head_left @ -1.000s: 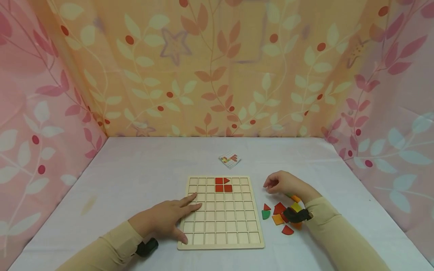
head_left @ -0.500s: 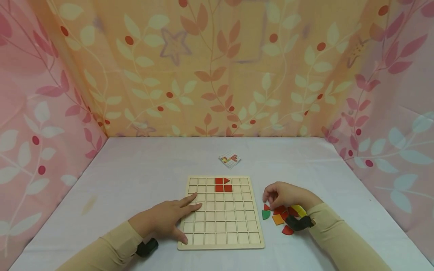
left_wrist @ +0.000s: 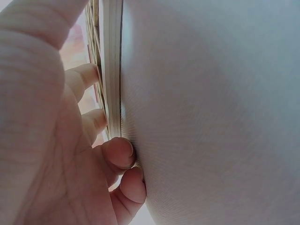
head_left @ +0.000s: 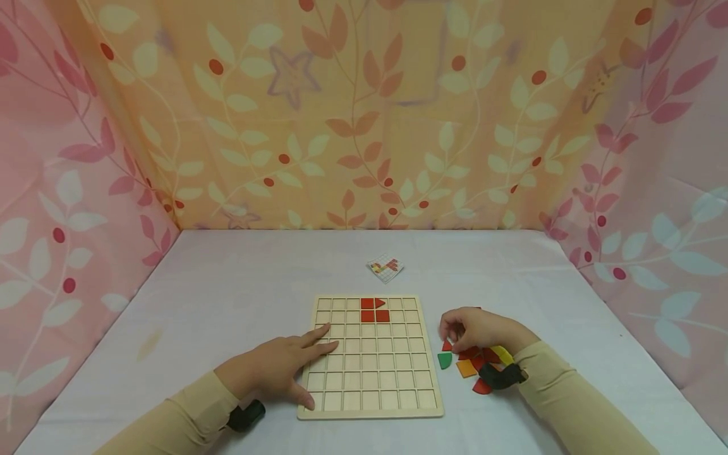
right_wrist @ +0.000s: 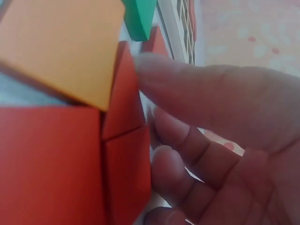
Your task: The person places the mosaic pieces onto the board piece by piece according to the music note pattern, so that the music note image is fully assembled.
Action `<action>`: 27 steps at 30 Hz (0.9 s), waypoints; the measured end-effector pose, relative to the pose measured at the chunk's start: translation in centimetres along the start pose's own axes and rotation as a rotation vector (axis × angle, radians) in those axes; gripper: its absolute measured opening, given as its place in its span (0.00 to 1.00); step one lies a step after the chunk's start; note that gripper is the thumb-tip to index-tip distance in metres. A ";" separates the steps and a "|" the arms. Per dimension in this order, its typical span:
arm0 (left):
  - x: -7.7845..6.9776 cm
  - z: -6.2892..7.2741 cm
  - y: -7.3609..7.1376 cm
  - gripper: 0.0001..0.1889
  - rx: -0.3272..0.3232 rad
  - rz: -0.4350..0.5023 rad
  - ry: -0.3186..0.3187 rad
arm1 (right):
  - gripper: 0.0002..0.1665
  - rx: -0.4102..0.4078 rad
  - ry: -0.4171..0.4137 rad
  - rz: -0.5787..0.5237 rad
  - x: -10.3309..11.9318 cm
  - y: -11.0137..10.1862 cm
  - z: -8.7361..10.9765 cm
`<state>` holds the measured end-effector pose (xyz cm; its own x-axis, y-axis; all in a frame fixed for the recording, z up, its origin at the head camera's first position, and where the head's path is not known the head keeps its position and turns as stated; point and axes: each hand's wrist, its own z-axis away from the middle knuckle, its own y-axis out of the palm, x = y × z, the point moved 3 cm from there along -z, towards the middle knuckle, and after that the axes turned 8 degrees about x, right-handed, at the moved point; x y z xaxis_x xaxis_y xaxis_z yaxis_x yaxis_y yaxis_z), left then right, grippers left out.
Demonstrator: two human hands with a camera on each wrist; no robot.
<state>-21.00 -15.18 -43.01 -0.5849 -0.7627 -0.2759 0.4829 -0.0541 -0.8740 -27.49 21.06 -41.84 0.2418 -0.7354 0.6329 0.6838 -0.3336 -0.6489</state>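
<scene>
My left hand [head_left: 277,365] rests at the left edge of a pale wooden grid board [head_left: 370,414], fingers spread. The left wrist view shows two fingertips touching the white table beside the board's side [left_wrist: 111,70]. On the board's upper rows lie several red pieces [head_left: 368,316], one of them pointed. Right of the board, my right hand [head_left: 480,327] is lowered over a pile of coloured pieces. Its bent fingers and thumb touch or nearly touch red pieces [right_wrist: 126,173] in the right wrist view. No piece shows between thumb and fingertips. The hand hides part of the pile.
A small card [head_left: 385,268] printed with a coloured grid picture lies beyond the board. Near the right hand are a green rounded piece [head_left: 444,361], an orange square [head_left: 467,368], yellow pieces [head_left: 503,354] and a red rounded piece [head_left: 481,386]. Patterned cloth walls surround the white table.
My right hand has come down and towards me onto the pile, then almost stopped. The green piece has shifted slightly left. A red piece now shows behind the right hand. My left hand stays put.
</scene>
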 end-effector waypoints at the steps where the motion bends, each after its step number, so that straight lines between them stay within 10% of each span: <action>1: 0.0 0.0 0.0 0.53 0.001 0.000 -0.002 | 0.13 -0.007 0.003 0.012 -0.1 0.0 0.0; 27: 0.1 0.0 0.0 0.53 -0.003 -0.002 0.015 | 0.04 -0.200 0.004 -0.020 0.9 -1.8 -2.2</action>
<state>-21.07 -15.26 -43.03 -0.5958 -0.7526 -0.2805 0.4800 -0.0536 -0.8756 -30.01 19.74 -41.01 0.2268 -0.7293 0.6455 0.5377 -0.4588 -0.7074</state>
